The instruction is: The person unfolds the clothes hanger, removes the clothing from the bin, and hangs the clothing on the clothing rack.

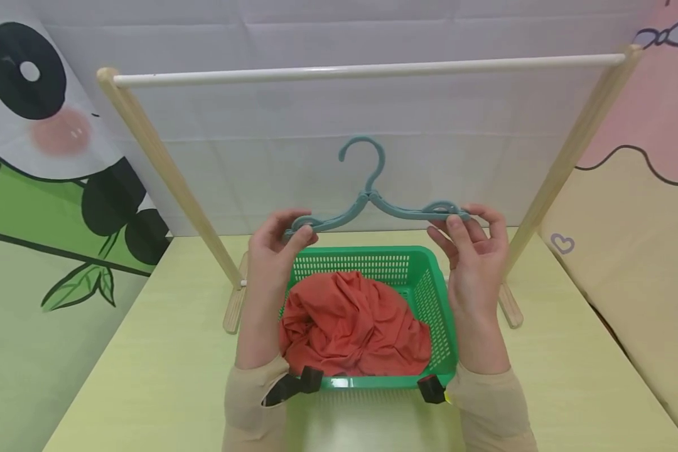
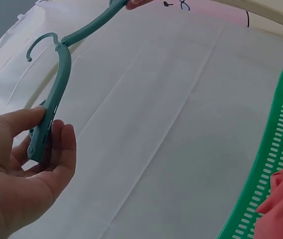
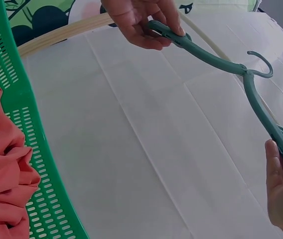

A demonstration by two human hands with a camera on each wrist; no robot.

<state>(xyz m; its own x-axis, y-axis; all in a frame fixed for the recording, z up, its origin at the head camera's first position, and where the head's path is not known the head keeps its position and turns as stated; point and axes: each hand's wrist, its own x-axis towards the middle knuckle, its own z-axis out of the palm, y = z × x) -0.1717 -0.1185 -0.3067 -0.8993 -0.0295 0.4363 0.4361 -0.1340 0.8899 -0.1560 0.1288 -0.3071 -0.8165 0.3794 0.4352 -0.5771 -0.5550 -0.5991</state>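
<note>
Nearest on the pale table (image 1: 164, 376) stands a green basket (image 1: 437, 301) holding a crumpled orange garment (image 1: 350, 326). Above its far rim, the left hand (image 1: 274, 248) pinches the left end of a teal hanger (image 1: 373, 201) between thumb and fingers, and the right hand (image 1: 471, 242) pinches the right end likewise. Beyond, a wooden rack (image 1: 367, 69) spans the white backdrop.

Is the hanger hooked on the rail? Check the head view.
No, the hanger is held below the rail by the left hand and right hand, hook free.
</note>
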